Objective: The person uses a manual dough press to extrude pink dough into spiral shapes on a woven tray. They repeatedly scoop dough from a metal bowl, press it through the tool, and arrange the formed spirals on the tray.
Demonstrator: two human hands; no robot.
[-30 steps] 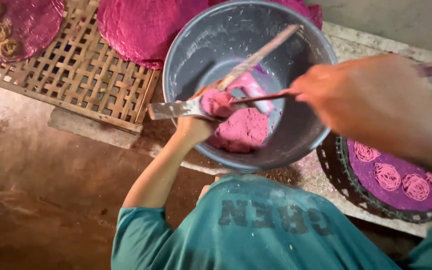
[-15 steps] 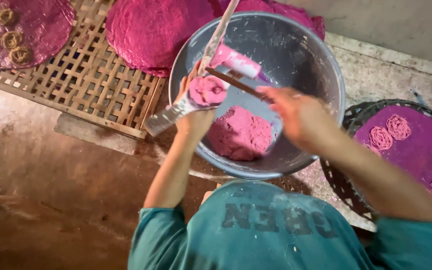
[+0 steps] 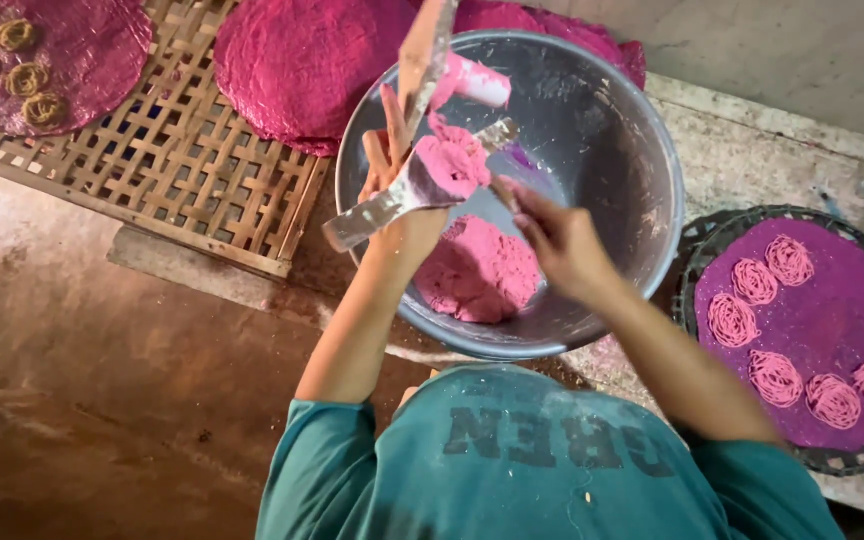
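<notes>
Left hand (image 3: 397,195) gripped a metal press tool (image 3: 402,190) over the grey bowl (image 3: 612,150), tilted so pink dough (image 3: 452,160) loaded into it. Right hand (image 3: 552,235) pinched at that dough, feeding it. More dough (image 3: 477,270) sat at the bowl's near side.

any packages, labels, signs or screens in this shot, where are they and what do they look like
No packages, signs or screens show.
Printed lettering: across the teal shirt at the bottom middle; large dark block letters, flecked with white, upside down in this view.
Nothing else bears a label: the grey metal bowl of pink dough, the bamboo lattice tray and the round woven tray are all unmarked.
</notes>
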